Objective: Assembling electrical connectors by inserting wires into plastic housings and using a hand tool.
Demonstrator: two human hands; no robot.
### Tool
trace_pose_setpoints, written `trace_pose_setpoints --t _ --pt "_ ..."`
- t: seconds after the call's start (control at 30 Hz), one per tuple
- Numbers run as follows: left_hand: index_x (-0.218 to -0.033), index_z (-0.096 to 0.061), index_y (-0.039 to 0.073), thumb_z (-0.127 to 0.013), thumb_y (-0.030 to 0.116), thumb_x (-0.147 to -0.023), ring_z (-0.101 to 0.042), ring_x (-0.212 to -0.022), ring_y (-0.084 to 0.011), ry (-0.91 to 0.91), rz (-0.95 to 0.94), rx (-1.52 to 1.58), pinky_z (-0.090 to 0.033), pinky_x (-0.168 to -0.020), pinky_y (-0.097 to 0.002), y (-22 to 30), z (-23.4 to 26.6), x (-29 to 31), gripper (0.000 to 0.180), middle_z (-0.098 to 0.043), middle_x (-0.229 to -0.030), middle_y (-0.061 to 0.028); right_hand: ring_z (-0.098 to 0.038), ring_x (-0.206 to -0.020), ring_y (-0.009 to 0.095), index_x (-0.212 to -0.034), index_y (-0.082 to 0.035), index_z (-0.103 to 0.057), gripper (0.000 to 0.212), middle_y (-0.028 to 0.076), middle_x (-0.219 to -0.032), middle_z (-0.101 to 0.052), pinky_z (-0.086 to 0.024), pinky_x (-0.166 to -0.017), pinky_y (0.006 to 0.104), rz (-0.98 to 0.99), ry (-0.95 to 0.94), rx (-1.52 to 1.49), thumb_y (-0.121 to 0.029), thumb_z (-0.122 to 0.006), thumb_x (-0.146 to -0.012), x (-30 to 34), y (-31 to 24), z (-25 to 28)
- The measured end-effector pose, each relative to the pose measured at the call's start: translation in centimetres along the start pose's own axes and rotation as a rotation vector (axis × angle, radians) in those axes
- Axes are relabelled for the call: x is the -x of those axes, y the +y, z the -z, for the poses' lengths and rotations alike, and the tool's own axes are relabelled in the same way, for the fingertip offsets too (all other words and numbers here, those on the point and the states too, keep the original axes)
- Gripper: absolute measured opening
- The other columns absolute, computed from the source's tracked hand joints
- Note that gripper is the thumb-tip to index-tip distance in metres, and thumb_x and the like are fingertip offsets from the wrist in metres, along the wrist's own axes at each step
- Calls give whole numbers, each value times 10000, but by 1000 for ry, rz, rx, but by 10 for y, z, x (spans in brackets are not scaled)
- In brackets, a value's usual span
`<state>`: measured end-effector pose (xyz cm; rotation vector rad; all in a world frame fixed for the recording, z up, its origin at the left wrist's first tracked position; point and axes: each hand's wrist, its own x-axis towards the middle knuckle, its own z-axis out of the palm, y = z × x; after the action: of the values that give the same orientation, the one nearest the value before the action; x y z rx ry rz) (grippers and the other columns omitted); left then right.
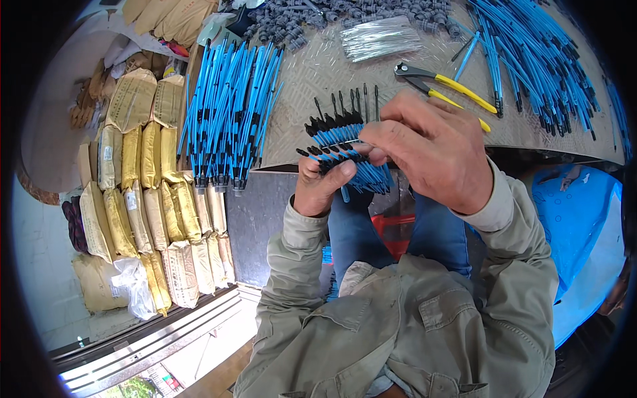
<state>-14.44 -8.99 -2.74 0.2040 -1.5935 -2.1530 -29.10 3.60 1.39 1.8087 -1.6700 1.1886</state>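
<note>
The left hand [317, 191] clamps a bundle of blue rods [337, 137]; the right hand [441, 151] pinches a thin wire [346, 142] across it; pliers [464, 93] lie beyond the bundle, rightward.

Khaki-green shirt [398, 331], flapped chest pockets [448, 309], long creased sleeves [521, 265], wrist cuffs [492, 202]; blue jeans [441, 232]

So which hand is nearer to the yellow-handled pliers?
Right. The right hand is just below the yellow-handled pliers, very close in the picture; the left hand is farther off, down and to the left, around the bundle of blue rods.
</note>
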Motion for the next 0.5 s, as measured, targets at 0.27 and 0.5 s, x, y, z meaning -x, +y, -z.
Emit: trace_pose_setpoints --t 0.27,0.5 --pt "-1030 -630 7 -637 94 -812 -589 -890 -131 10 28 -24 -454 -809 -284 -5 10 3 235 -646 -967 -59 -531 -531 136 -814 -83 -604 226 3 -677 -492 -365 -443 256 10 1 51 -77 -655 -594 -7 -10 3" --pt "-1013 -633 24 -652 68 -798 -577 -853 -106 60 45 6 -450 -774 -262 -6 8 5 220 -642 -946 -35 -535 -545 132 -813 -74 -601 233 5 -688 -495 -359 -448 256 24 16 47 -76 -650 -585 -8 -8 -1"
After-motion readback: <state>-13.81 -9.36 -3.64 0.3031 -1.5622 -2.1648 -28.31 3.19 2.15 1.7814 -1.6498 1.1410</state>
